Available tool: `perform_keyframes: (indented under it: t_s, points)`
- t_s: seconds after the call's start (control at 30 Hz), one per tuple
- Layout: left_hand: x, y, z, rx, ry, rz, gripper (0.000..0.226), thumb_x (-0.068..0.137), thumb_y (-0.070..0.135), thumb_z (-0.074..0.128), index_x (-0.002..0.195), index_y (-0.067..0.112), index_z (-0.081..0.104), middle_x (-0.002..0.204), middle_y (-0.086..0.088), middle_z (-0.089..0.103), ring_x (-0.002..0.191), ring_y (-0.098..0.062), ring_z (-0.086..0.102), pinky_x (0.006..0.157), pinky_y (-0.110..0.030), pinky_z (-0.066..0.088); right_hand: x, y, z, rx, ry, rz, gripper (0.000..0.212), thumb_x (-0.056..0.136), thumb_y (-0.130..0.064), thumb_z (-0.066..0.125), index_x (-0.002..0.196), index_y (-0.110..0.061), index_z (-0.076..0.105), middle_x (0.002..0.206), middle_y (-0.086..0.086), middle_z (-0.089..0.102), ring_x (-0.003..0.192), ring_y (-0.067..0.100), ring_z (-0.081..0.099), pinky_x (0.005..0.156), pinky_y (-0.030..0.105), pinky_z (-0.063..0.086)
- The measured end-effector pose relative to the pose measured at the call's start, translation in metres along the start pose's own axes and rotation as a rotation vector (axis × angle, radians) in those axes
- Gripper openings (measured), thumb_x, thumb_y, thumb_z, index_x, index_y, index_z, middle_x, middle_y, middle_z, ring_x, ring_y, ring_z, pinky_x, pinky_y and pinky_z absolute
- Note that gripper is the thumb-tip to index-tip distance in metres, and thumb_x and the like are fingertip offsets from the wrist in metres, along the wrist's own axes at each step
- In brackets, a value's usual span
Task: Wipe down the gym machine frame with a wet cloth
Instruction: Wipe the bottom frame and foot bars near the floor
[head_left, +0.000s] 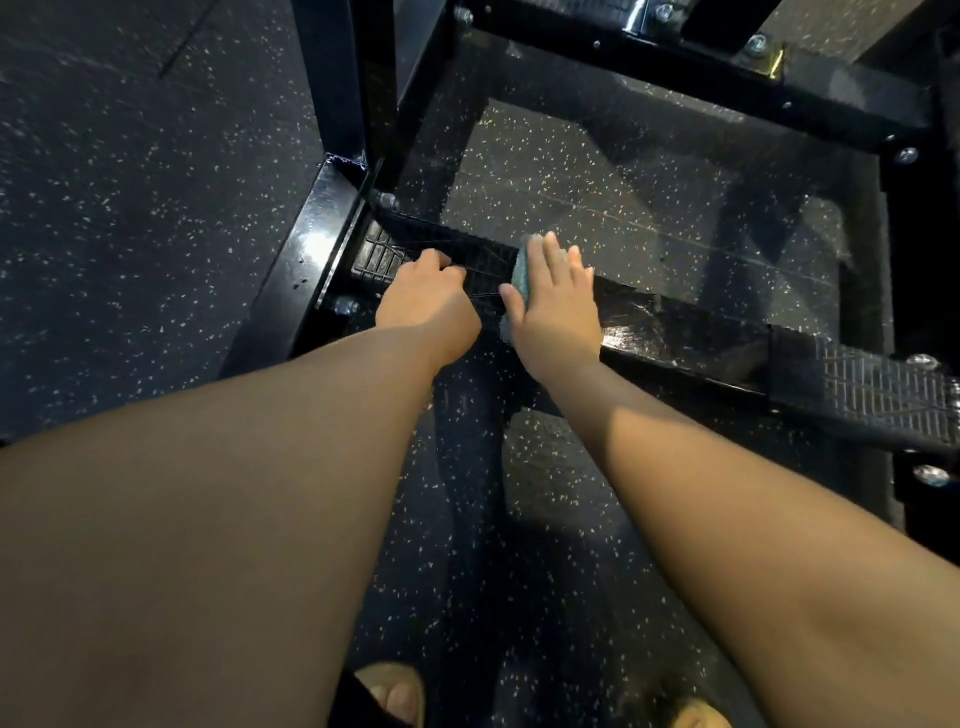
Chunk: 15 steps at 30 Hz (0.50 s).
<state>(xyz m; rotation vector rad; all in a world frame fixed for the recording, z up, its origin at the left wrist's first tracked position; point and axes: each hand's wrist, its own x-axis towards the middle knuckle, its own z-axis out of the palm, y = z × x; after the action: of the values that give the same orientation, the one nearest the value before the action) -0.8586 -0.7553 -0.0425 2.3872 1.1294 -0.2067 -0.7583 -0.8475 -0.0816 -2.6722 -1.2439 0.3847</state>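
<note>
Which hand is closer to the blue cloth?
Right. The right hand lies flat on the cloth; the left hand rests beside it on the ribbed pad.

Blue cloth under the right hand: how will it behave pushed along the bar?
Probably floppy: the cloth bunches at the right hand's thumb side. Likely slides easily, since the bar looks glossy and wet. Probably light, so it needs flat pressure to stay put.

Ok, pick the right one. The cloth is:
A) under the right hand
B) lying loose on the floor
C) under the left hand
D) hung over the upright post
A: the right hand lies flat, fingers straight, on the blue-green cloth and presses it to the low black bar. The left hand rests on the ribbed pad with no cloth.
</note>
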Motion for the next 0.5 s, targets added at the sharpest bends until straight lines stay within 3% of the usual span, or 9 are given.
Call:
perform_keyframes:
  t_s: [0.13, 0.27, 0.37, 0.5]
  points:
    - [-0.002, -0.014, -0.005, -0.021, 0.024, 0.034, 0.053, 0.090, 0.011, 0.044, 0.143, 0.018, 0.038, 0.148, 0.000, 0.032, 0.134, -0.022, 0.031, 0.108, -0.039, 0.034, -0.028, 0.016, 0.000, -0.063, -0.001, -0.319, 0.054, 0.101, -0.024, 0.040, 0.149, -0.006, 0.023, 0.157, 0.011, 0.019, 0.146, 0.032, 0.012, 0.120, 0.044, 0.007]
    - [-0.008, -0.036, -0.017, 0.154, 0.164, -0.111, 0.054, 0.088, 0.014, 0.047, 0.141, 0.012, 0.038, 0.149, -0.010, 0.026, 0.138, -0.028, 0.020, 0.110, -0.041, 0.022, 0.003, -0.005, -0.002, -0.163, -0.087, -0.117, 0.053, 0.105, -0.029, 0.020, 0.152, -0.011, 0.004, 0.160, 0.005, -0.002, 0.147, 0.026, -0.005, 0.118, 0.042, -0.004]
    - [-0.013, -0.048, -0.021, 0.186, 0.158, -0.217, 0.058, 0.089, 0.016, 0.046, 0.144, 0.010, 0.029, 0.154, -0.011, 0.016, 0.142, -0.031, 0.011, 0.114, -0.042, 0.015, 0.031, -0.044, -0.001, -0.141, -0.115, -0.015, 0.055, 0.105, -0.024, 0.022, 0.152, -0.011, -0.003, 0.159, 0.008, -0.010, 0.146, 0.028, -0.009, 0.117, 0.041, -0.007]
    - [-0.013, -0.049, -0.022, 0.100, 0.111, -0.236, 0.058, 0.092, 0.017, 0.043, 0.146, 0.008, 0.025, 0.156, -0.010, 0.012, 0.143, -0.030, 0.008, 0.115, -0.042, 0.015, 0.028, -0.087, 0.010, -0.202, -0.100, -0.279, 0.067, 0.096, -0.008, 0.037, 0.151, -0.009, 0.000, 0.159, 0.014, -0.008, 0.146, 0.033, -0.006, 0.118, 0.043, 0.000]
